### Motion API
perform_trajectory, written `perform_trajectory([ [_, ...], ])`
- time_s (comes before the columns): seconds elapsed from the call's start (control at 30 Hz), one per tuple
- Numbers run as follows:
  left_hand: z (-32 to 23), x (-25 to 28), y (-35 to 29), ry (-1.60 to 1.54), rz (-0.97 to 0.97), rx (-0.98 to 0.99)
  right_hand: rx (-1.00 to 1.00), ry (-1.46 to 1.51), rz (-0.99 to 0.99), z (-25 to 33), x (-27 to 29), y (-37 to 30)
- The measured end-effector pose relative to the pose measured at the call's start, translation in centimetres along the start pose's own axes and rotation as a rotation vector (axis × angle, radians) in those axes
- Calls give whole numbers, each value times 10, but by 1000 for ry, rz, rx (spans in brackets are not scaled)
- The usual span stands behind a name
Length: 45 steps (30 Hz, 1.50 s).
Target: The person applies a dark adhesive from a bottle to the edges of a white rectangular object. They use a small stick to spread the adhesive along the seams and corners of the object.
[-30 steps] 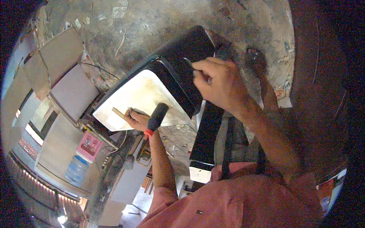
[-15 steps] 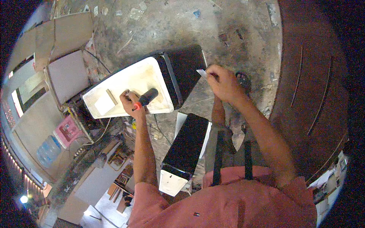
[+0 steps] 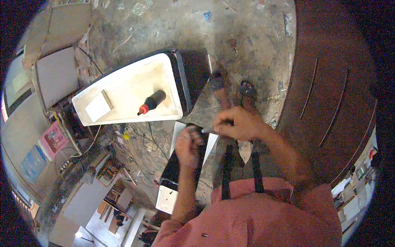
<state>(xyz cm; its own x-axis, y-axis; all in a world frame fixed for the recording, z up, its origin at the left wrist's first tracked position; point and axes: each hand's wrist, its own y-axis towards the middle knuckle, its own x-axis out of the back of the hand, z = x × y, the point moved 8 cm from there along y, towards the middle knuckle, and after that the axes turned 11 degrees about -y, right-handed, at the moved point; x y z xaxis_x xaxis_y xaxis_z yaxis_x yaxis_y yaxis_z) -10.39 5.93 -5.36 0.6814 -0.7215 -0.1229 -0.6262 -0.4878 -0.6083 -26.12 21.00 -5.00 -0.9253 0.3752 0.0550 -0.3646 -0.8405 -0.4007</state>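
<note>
My right hand [image 3: 236,124] is closed in a pinch on a small pale strip [image 3: 205,130], which points left. Close to the strip's tip is my left hand [image 3: 188,145], its fingers curled but smeared by motion. Both hands are above a narrow black box [image 3: 170,169] with a white end panel [image 3: 167,199]. Farther off, a black bottle with a red nozzle cap [image 3: 152,102] lies on the cream tapered top [image 3: 133,84] of a larger black cabinet [image 3: 196,72], untouched by either hand.
A white square piece [image 3: 98,108] and a narrow wooden block [image 3: 107,99] rest on the cream top. My feet stand on the stained concrete floor [image 3: 173,24], beside a dark brown surface [image 3: 329,82] at right. Cables and a blue water jug [image 3: 33,164] are at left.
My left hand has left the bottle's side on the cream top and come back toward me over the narrow box. My right hand has moved nearer, bringing the pale strip close to the left.
</note>
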Motion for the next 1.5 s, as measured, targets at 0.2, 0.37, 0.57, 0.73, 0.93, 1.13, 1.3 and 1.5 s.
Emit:
perform_trajectory([
  [0.2, 19, -54, -7, 403, 101, 63, 24, -337, 142, 1, -8, -8],
  [0.37, -5, -57, 3, 725, 213, -201, 123, -440, 218, 4, 3, 2],
  [0.57, -6, 28, 0, 871, -101, -10, 6, -214, -272, -6, 83, 56],
  [0.73, 39, 35, -17, 1000, 171, -195, 94, -176, -575, 6, 86, 117],
  [0.93, 135, 52, -55, 833, 118, 308, 50, -230, -658, -5, 74, 146],
  [1.13, 155, 32, -72, 739, 173, 422, 164, -338, -496, 2, 68, 144],
  [1.3, 145, 43, -63, 715, 60, 287, 128, -258, -571, 1, 79, 135],
  [1.5, 135, 55, -59, 692, -31, 319, 81, -302, -615, 6, 76, 148],
])
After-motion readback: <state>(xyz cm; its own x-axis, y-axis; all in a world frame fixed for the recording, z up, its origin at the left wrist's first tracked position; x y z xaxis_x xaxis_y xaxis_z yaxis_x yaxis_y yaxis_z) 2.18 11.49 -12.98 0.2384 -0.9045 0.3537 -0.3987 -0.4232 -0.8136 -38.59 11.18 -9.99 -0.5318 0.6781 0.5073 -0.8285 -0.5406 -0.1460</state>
